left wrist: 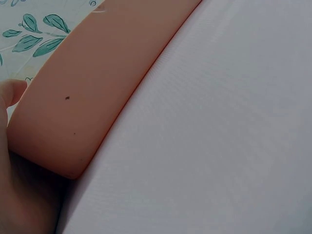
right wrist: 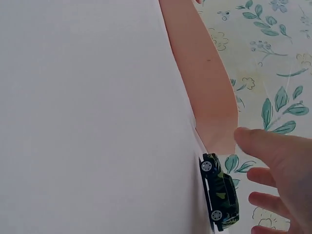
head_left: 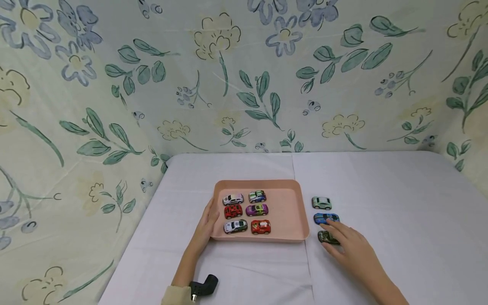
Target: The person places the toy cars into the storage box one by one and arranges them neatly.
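A pink tray [head_left: 280,212] lies on the white table, carrying several small toy cars in two columns, among them a red car [head_left: 261,227] and a purple car [head_left: 257,209]. My left hand [head_left: 206,221] holds the tray's left side, its thumb at the rim; the left wrist view shows the thumb [left wrist: 13,91] by the tray's corner. Right of the tray, three cars stand in a column: a pale green car [head_left: 322,203], a blue car [head_left: 324,218] and a dark green camouflage car [right wrist: 222,192]. Over the lower two hovers my right hand [head_left: 352,250], fingers spread, holding nothing.
A white cloth [head_left: 400,203] with creases covers the table. Behind it and at the left hangs a floral curtain [head_left: 152,101]. A black device [head_left: 204,286] is at my left wrist, near the sleeve.
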A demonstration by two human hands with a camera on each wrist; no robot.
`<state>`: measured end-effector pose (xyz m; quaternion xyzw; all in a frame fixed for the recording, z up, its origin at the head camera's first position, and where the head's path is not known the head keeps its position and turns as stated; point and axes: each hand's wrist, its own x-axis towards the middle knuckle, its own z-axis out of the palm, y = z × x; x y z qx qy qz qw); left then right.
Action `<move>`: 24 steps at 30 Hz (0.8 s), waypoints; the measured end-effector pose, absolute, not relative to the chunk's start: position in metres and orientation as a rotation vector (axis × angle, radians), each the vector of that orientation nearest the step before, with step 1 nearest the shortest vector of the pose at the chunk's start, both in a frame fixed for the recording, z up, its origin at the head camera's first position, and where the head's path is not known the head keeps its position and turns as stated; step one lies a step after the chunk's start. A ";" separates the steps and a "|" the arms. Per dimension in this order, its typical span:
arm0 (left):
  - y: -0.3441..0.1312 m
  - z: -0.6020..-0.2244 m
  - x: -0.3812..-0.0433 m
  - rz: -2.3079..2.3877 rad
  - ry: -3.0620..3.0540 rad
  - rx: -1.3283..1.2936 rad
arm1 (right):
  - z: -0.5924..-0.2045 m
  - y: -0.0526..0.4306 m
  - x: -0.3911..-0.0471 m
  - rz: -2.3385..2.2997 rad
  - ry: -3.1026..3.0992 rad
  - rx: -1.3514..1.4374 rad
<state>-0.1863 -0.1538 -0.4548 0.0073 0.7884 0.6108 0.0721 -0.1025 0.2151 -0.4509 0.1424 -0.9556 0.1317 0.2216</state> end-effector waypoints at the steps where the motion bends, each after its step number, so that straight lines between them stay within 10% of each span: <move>1: -0.155 -0.459 -0.188 1.840 2.367 0.020 | -0.453 0.218 -0.102 0.360 -2.636 0.409; 24: -0.160 -0.481 -0.197 1.847 2.392 0.026 | -0.473 0.237 -0.107 0.418 -2.723 0.363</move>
